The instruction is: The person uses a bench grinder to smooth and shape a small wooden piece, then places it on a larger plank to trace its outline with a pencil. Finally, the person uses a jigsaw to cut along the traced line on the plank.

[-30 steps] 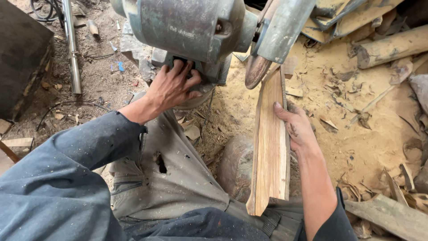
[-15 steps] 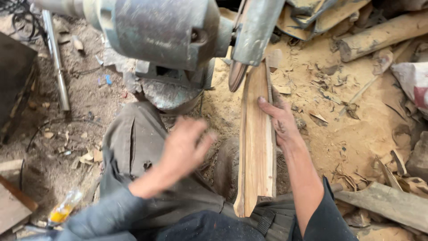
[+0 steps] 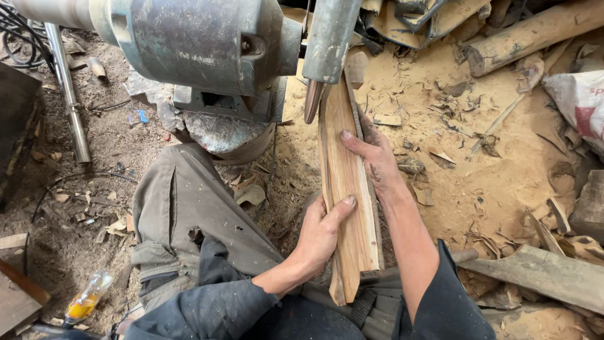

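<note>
A small bottle of orange liquid (image 3: 86, 301) lay on the dirt floor (image 3: 75, 208) at the far left, a metal pipe (image 3: 68, 101) leaning above it. A grey-green motor housing (image 3: 201, 44) filled the top, with the person's grey trouser leg (image 3: 189, 214) below it. The left hand (image 3: 324, 234) gripped the near end of the wooden plank (image 3: 347, 189), thumb laid across its face. The plank was pale orange-brown, long and narrow, its grain running lengthwise; its long axis ran away from the person, the far end meeting the wheel guard (image 3: 327, 44) and the edge of the wheel (image 3: 313, 101). The right hand (image 3: 371, 154) pressed on the plank's right edge further up, fingers spread. Sawdust (image 3: 478, 182), wood scraps and a log (image 3: 535, 31) lay well apart on the right
</note>
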